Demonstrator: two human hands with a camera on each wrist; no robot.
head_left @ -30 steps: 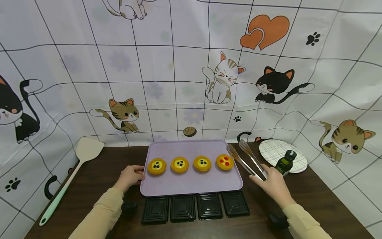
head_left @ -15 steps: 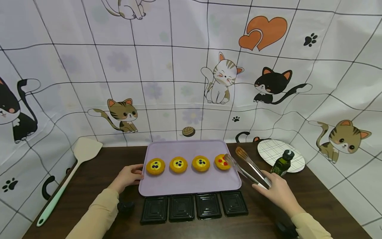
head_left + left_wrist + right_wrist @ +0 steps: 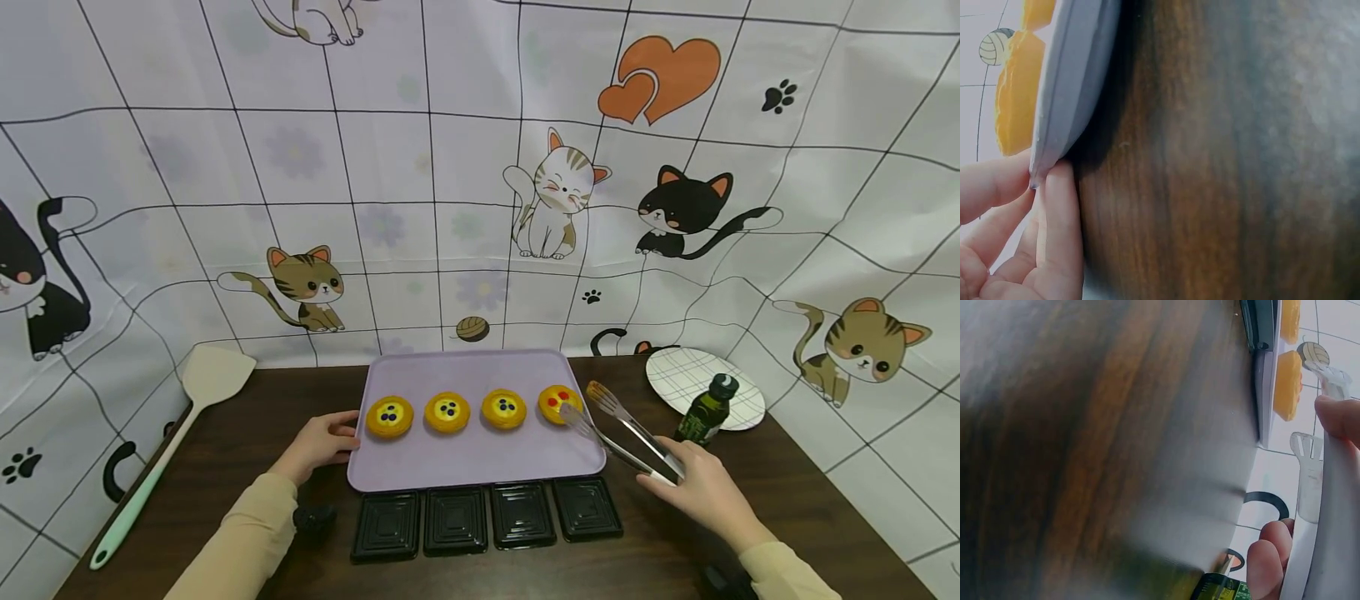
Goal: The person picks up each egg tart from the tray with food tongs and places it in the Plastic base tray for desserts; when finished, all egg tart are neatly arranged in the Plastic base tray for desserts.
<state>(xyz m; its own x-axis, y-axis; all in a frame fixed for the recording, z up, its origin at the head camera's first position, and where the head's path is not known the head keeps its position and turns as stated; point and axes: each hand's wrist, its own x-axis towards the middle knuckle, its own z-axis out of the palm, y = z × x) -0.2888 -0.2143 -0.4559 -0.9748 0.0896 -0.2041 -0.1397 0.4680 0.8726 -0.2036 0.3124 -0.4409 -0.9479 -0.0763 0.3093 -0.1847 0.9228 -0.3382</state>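
My left hand [image 3: 318, 446] pinches the left rim of a lilac tray [image 3: 472, 462]; in the left wrist view, thumb and fingers close on the rim [image 3: 1075, 75]. A row of yellow egg tarts lies on the tray. Three, including the leftmost tart [image 3: 389, 417], carry dark dots; the rightmost tart [image 3: 557, 402] has red ones. My right hand [image 3: 705, 487] holds metal tongs [image 3: 639, 428] with clear slotted tips, their arms spread apart. One tip overlaps the front right edge of the red-dotted tart; the other is right of it, past the tray's edge.
Several black square molds [image 3: 455, 521] line the tray's front. A green bottle [image 3: 705, 410] stands by my right hand, before a white grid-patterned plate [image 3: 678, 375]. At far left lies a spatula [image 3: 168, 454] with a mint handle. A cat-print sheet [image 3: 420, 167] hangs behind.
The tongs have swung left and toward me, so one tip went from beside the red-dotted tart across it to its front right edge. My left hand stays on the tray rim.
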